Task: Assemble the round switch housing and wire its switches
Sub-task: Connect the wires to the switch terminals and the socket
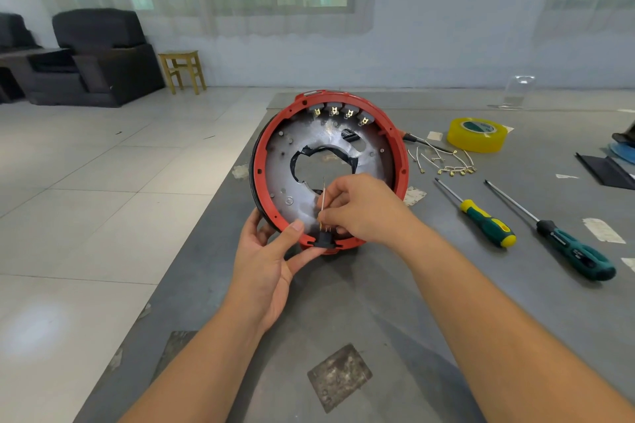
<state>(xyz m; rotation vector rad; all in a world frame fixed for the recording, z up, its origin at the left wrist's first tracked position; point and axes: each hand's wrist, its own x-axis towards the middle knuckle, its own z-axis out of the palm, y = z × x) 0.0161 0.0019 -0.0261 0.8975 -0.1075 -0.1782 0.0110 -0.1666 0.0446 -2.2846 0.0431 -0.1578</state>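
The round switch housing (395,148), a red ring around a silver plate with a ragged central hole, stands tilted up on the grey table. Several switches (340,112) with brass terminals line its upper inner rim. A black switch (324,240) with upright pins sits in the lower rim. My left hand (275,257) grips that lower rim, thumb inside next to the black switch. My right hand (357,206) pinches a thin wire (323,203) held upright over the switch's pins. Loose wires with brass connectors (443,161) lie right of the housing.
Two green-handled screwdrivers (488,221) (574,251) lie to the right. A yellow tape roll (477,134) sits behind the wires, dark items at the far right edge (608,165). The table's left edge (206,216) drops to a tiled floor with a stool and armchairs.
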